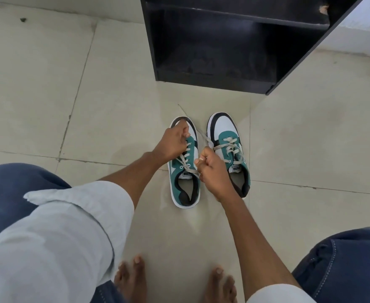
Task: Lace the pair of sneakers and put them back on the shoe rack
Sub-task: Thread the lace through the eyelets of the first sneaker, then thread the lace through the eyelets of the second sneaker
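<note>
Two green, white and black sneakers stand side by side on the tiled floor, toes pointing away from me. The left sneaker (185,184) has a grey lace threaded through its eyelets. My left hand (172,142) is closed on one lace end over the shoe's toe. My right hand (212,169) grips the other lace end (203,136) between the two shoes. The right sneaker (227,132) is laced and nobody touches it. The black shoe rack (234,42) stands just beyond the shoes, its lower shelf bare.
My knees in blue jeans flank the view and my bare feet (175,281) rest on the floor below the shoes. A white wall base (359,29) runs right of the rack. Beige floor tiles (48,95) stretch to the left.
</note>
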